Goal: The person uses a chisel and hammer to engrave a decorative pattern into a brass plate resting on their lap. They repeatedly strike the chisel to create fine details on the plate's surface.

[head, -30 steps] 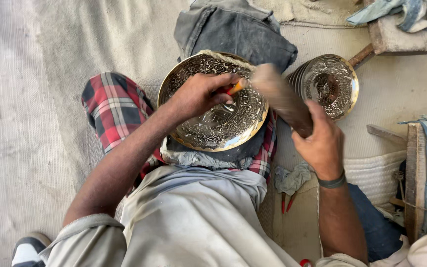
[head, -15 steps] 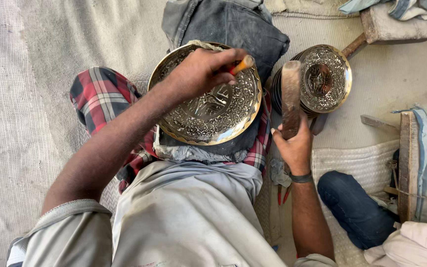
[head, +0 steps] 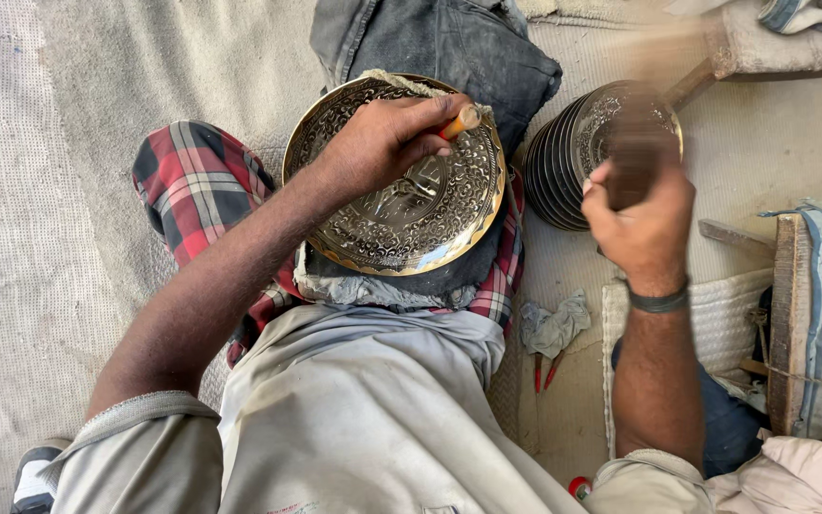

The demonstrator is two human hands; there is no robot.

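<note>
Head view: our left hand [head: 373, 143] pins an orange-handled punch [head: 459, 121] on the round engraved brass plate [head: 401, 190] in our lap. Our right hand [head: 644, 214], gripping a blurred wooden mallet [head: 635, 157], has risen since earlier; we judge another strike pending.

Wearing a loose, pale grey shirt [head: 363, 419], creased and lightly soiled across the front. Ending in short sleeves: left sleeve [head: 135, 419] at the shirt's left edge, finishing in a folded hem; right sleeve [head: 639, 476] at the shirt's right edge, lying rumpled. Leaving both forearms bare from the shirt out to the left hand [head: 382, 143] and the right hand [head: 644, 224], going ungloved. Carrying a dark, narrow wristband [head: 658, 303] on the right wrist, well right of the shirt. Wearing a red, black and white checked garment [head: 192, 181] over the legs, showing just above the shirt and spreading to its upper left.
</note>
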